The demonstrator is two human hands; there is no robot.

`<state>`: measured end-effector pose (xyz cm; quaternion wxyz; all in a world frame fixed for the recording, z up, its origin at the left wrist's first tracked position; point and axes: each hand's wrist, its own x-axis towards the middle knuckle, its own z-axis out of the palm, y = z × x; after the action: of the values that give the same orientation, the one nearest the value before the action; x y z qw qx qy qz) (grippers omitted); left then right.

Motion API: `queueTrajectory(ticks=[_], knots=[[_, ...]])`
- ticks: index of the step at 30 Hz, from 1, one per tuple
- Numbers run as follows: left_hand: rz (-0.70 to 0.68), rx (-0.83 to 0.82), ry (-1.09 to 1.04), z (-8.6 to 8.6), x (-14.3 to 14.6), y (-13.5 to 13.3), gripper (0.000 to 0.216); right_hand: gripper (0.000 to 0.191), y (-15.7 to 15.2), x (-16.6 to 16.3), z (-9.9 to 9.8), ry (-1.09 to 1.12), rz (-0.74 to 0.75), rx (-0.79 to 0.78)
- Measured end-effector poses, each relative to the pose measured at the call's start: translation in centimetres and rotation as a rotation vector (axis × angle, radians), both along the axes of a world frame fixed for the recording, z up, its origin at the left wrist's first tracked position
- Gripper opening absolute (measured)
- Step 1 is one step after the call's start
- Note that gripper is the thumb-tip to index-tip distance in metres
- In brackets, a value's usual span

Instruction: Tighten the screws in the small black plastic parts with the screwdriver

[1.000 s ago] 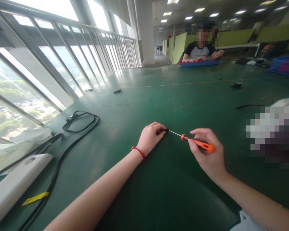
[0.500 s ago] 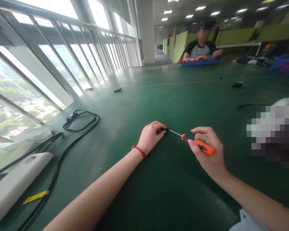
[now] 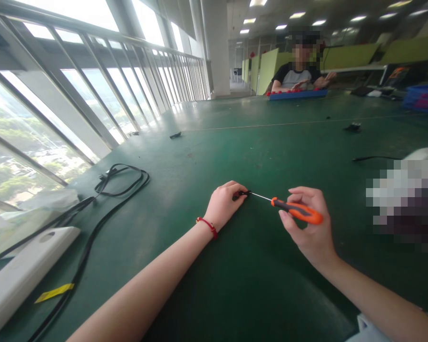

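Note:
My left hand (image 3: 225,203), with a red bracelet on its wrist, rests on the green table and pinches a small black part (image 3: 241,194). Most of that part is hidden by my fingers. A screwdriver (image 3: 299,211) with an orange and dark grey handle lies in my right hand (image 3: 316,232). Its thin metal shaft points left, and the tip meets the black part. My right fingers curl behind the handle, while the thumb is a little off it.
At left lie a white power strip (image 3: 32,275), a black cable (image 3: 92,237) and a yellow tag (image 3: 55,292). Small black pieces (image 3: 353,127) are scattered farther back. Across the green table (image 3: 207,156) a person sits behind a blue tray (image 3: 299,95). A blue basket (image 3: 423,97) stands far right.
The screwdriver handle has turned in my right hand, and the thumb and index finger have loosened from it. My left hand keeps its pinch. The seated person's hand has risen slightly.

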<state>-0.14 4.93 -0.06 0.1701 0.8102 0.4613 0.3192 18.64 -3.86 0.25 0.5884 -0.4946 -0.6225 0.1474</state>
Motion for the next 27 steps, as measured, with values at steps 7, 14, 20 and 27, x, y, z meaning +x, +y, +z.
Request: queueTrajectory(ticks=[7, 14, 20, 27], knots=[[0.010, 0.020, 0.018, 0.00, 0.01, 0.01, 0.012, 0.025, -0.09, -0.08, -0.08, 0.001, 0.033, -0.037], [0.008, 0.027, 0.021, 0.04, 0.02, -0.14, 0.013, 0.019, -0.01, -0.25, 0.23, -0.015, 0.037, -0.064], [0.020, 0.024, 0.035, 0.04, 0.07, -0.06, 0.013, 0.013, -0.01, -0.23, 0.24, -0.011, 0.049, -0.104], [0.021, 0.027, 0.034, 0.08, 0.10, -0.10, 0.013, 0.017, 0.00, -0.30, 0.25, -0.001, 0.023, -0.062]])
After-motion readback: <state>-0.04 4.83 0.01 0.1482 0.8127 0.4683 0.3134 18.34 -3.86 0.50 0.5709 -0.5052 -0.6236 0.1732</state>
